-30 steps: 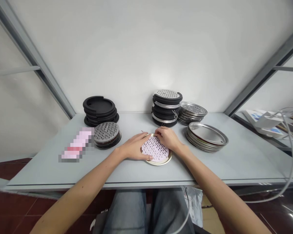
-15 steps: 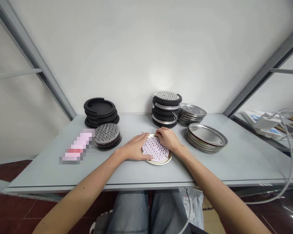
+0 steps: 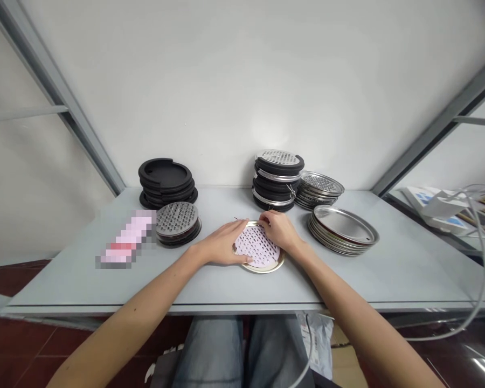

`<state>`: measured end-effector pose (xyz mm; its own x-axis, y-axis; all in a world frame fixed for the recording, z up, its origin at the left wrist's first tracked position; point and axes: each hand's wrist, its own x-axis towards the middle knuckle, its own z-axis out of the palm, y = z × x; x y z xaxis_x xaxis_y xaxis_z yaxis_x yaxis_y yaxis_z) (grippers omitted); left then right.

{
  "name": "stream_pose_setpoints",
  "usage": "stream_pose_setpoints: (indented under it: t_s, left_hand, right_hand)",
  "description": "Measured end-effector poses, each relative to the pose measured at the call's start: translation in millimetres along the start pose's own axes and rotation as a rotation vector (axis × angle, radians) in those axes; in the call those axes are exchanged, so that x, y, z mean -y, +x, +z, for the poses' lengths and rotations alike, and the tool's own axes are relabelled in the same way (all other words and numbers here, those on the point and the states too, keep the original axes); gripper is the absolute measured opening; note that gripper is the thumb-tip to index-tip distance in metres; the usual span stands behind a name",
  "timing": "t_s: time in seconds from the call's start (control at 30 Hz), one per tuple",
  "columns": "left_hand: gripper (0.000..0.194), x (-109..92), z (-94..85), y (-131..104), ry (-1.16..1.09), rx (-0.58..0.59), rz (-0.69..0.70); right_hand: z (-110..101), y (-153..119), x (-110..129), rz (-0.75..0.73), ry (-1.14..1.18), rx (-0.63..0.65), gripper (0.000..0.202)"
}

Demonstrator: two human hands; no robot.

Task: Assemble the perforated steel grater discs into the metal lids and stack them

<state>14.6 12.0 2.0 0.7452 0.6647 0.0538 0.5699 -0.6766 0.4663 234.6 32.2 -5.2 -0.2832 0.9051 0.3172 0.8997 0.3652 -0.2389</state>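
Note:
A round metal dish (image 3: 269,268) lies on the grey table near its front edge, with a pale perforated disc (image 3: 257,249) inside it. My left hand (image 3: 226,243) grips the dish's left side, thumb on the front of the disc and fingers along the back rim. My right hand (image 3: 278,229) is closed at the back right of the disc, its fingertips pinched at the rim; whatever is between them is too small to name. Thin dark wire ends show near both hands.
Black rings (image 3: 165,180) are stacked at the back left, grater discs (image 3: 178,221) before them. A black-and-silver stack (image 3: 278,180) stands behind my hands. Metal discs (image 3: 321,186) and metal dishes (image 3: 343,229) are at the right. A blurred pink item (image 3: 131,237) lies left.
The camera view has shifted slightly. Both hands stay at the dish in almost the same pose.

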Motion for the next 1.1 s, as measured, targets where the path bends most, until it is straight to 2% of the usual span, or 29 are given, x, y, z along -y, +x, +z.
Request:
stream_pose_setpoints:
  t_s: [0.57, 0.67, 0.77, 0.87, 1.1]
  left_hand:
    - [0.1, -1.1, -1.7, 1.2, -0.042, -0.03, 0.039]
    - [0.101, 1.1, -1.5, 1.3, -0.042, -0.027, 0.036]
    - [0.107, 5.2, -1.1, 0.9, -0.009, 0.002, -0.024]
    - [0.112, 9.8, -1.1, 0.1, 0.006, 0.018, -0.072]
    - [0.113, 17.6, -8.4, -1.4, 0.024, -0.029, -0.157]
  right_hand:
    - [0.8, 0.4, 2.5, 0.033, 0.012, -0.007, 0.018]
    - [-1.0, 1.3, -0.6, 0.046, 0.144, -0.05, 0.014]
    - [-5.0, 3.0, -9.7, 0.094, 0.302, -0.167, 0.013]
    - [-9.7, 3.8, -18.9, 0.142, 0.313, -0.242, 0.014]
    - [-14.2, 1.2, -28.7, 0.242, 0.047, -0.023, 0.013]
